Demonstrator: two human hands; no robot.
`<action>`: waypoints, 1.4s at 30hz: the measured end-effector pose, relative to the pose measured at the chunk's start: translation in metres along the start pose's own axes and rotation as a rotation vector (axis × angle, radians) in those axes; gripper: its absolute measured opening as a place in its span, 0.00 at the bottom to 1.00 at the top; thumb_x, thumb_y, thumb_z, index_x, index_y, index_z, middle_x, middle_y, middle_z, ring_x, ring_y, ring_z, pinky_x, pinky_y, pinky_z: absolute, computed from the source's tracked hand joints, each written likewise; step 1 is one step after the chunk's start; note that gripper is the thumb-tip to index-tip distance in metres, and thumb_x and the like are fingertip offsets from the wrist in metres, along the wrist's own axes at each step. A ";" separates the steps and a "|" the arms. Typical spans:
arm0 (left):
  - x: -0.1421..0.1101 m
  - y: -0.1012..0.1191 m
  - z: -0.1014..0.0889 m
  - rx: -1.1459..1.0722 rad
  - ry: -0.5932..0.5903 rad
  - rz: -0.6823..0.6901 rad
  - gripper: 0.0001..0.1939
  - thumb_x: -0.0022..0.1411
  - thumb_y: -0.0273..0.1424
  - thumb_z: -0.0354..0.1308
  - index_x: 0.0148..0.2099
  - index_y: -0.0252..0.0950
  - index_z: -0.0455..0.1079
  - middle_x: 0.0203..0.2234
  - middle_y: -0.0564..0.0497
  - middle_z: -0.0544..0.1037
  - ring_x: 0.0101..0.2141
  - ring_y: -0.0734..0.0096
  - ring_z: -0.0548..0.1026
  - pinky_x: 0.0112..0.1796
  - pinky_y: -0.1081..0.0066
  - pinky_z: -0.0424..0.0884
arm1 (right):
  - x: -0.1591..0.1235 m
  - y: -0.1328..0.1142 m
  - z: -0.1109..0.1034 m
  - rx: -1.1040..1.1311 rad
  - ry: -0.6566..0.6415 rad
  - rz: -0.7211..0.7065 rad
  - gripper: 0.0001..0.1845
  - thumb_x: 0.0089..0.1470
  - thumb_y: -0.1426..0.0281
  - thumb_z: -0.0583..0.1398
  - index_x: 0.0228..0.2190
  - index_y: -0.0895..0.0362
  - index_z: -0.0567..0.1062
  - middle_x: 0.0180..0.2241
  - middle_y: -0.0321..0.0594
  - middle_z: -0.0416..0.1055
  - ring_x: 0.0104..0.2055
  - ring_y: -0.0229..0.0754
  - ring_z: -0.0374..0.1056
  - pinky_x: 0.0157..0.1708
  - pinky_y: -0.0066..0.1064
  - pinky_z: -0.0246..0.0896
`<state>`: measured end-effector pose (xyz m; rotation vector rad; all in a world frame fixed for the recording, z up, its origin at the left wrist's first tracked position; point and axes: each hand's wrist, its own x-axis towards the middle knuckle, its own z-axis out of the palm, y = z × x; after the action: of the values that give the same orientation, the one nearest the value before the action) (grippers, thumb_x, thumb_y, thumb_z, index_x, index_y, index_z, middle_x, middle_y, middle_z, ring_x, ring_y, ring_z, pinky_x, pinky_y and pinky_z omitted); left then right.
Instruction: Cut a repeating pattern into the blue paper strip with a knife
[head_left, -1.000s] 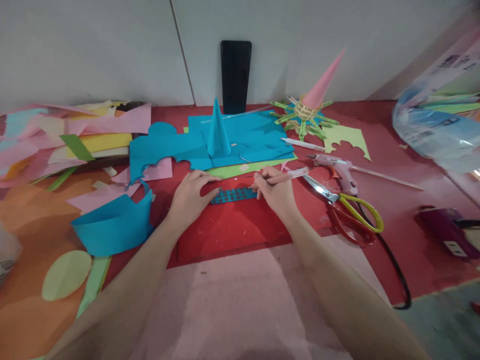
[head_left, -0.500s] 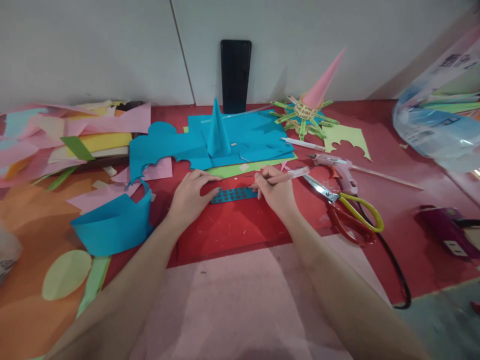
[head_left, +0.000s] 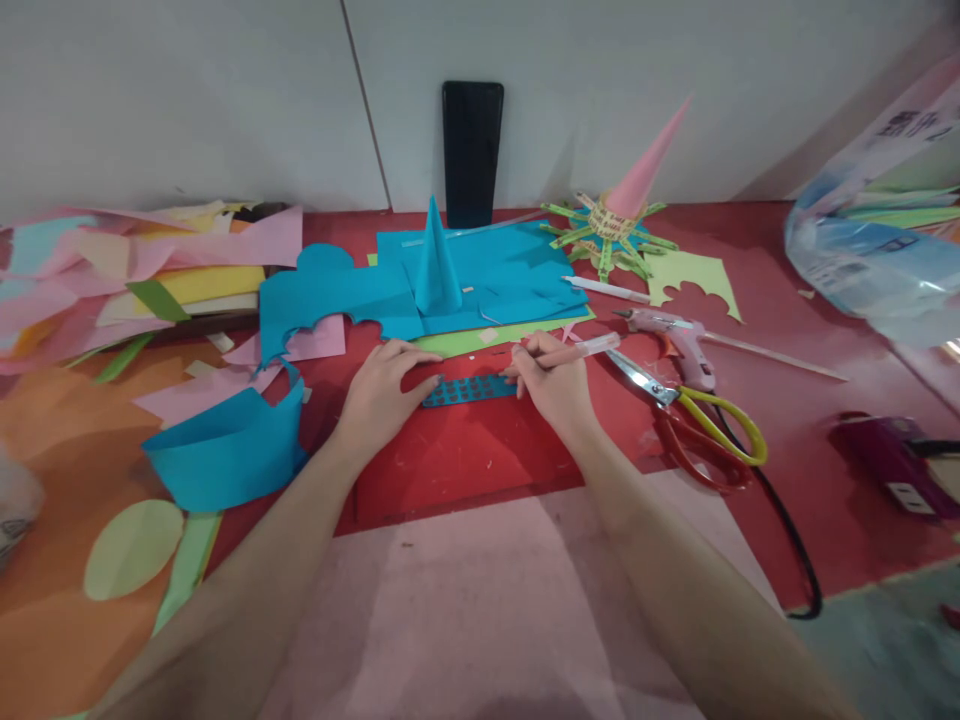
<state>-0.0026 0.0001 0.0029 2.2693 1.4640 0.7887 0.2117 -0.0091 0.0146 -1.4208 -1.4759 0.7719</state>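
On red sheet material (head_left: 450, 465) lies a narrow blue strip (head_left: 472, 389) with rows of small dark reddish shapes; whether they are holes or drawn marks I cannot tell. My left hand (head_left: 386, 395) rests at the strip's left end, fingers stretched out and thumb on its edge. Around a pen (head_left: 596, 346) with a pale clear barrel, my right hand (head_left: 551, 380) is closed at the strip's right end. The pen's tip is hidden by the fingers. Behind the hands, a blue paper cone (head_left: 435, 265) stands on blue sheets (head_left: 517, 260).
Scissors (head_left: 664, 395) and a pink glue gun (head_left: 675, 335) lie at right, near a decorated pink cone (head_left: 649, 165). A blue paper band (head_left: 229, 450) stands at left by paper scraps (head_left: 247, 240). A phone (head_left: 471, 150) leans on the wall.
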 end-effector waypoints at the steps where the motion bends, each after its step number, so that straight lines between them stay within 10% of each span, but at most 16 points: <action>1: 0.000 0.000 0.000 0.002 0.000 0.001 0.10 0.60 0.32 0.56 0.44 0.39 0.72 0.38 0.50 0.72 0.41 0.65 0.70 0.44 0.65 0.65 | 0.000 0.000 0.000 -0.003 0.004 -0.001 0.17 0.53 0.71 0.55 0.15 0.53 0.59 0.09 0.29 0.61 0.22 0.38 0.72 0.26 0.25 0.64; 42: 0.000 -0.001 0.000 0.001 0.007 0.000 0.09 0.60 0.32 0.56 0.44 0.40 0.71 0.38 0.51 0.72 0.41 0.65 0.70 0.45 0.64 0.65 | -0.001 0.001 0.001 0.016 -0.011 0.011 0.17 0.53 0.70 0.55 0.15 0.53 0.59 0.09 0.28 0.60 0.23 0.38 0.72 0.27 0.26 0.64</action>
<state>-0.0029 0.0001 0.0024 2.2694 1.4683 0.7972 0.2116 -0.0094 0.0130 -1.4154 -1.4684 0.7985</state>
